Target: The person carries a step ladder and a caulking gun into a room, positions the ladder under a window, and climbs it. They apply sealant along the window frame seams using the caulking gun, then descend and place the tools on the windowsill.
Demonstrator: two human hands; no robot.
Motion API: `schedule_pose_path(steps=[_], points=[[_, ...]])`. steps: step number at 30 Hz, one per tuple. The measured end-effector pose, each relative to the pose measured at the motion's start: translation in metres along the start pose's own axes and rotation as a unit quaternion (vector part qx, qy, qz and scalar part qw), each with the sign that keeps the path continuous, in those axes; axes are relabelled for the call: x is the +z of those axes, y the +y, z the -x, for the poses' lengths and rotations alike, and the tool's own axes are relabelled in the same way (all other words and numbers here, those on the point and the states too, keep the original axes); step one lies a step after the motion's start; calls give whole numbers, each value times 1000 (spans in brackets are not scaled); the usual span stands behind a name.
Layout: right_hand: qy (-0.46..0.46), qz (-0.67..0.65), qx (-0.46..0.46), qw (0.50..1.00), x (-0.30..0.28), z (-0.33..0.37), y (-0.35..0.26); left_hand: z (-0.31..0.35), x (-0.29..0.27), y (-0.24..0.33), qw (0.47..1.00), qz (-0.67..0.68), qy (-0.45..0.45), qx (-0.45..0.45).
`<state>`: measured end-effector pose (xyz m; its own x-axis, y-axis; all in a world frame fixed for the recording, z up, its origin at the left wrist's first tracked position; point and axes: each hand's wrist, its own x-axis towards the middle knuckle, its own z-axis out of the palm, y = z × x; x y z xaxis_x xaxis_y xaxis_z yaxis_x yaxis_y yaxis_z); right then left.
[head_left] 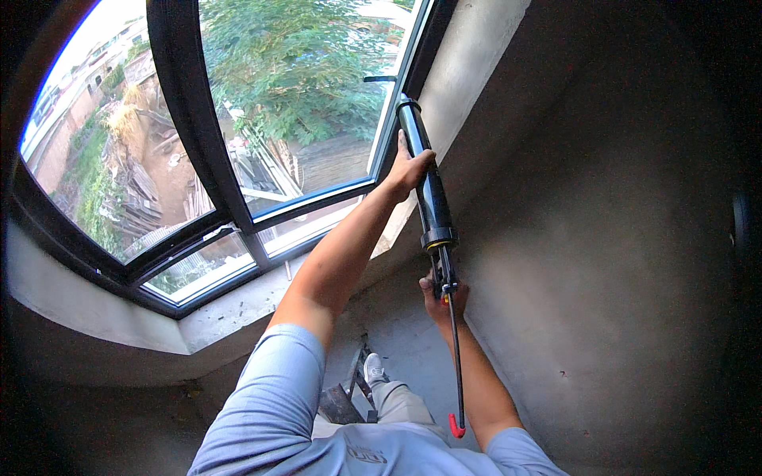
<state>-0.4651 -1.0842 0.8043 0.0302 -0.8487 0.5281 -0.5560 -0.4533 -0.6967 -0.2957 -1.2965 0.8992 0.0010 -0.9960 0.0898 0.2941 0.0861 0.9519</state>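
Observation:
A long black caulking gun (432, 194) slants up from my body, its front end against the right side of the dark window frame (410, 71). My left hand (408, 169) is wrapped round the middle of its barrel. Lower down, my right hand (444, 300) grips the handle behind the barrel, with the fingers partly hidden by the gun. A thin plunger rod (456, 357) runs back toward me and ends in a red hook (456, 427). The nozzle tip is hidden from view.
A pale sill (230, 311) with small debris runs under the window. Bare grey wall (587, 262) rises on the right. Below, my shoe (374, 366) is beside a dark ladder or stand (343, 403). Trees and stacked timber show through the glass.

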Motion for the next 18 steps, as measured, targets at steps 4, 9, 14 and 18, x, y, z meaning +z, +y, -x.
schedule_pose_path(steps=[4, 9, 14, 18], points=[[8, -53, -50, 997, 9, 3, 6, 10, -5, 0, 1000, 11, -10, 11], [24, 21, -62, 998, 21, 15, 22, 10, -14, -26, 999, -21, 9, 25], [30, 52, -75, 995, 42, 31, 45, 8, -32, -67, 1000, -3, -5, 10], [37, 85, -119, 989, 59, 41, 54, 12, -49, -99, 1000, 2, -16, -12]])
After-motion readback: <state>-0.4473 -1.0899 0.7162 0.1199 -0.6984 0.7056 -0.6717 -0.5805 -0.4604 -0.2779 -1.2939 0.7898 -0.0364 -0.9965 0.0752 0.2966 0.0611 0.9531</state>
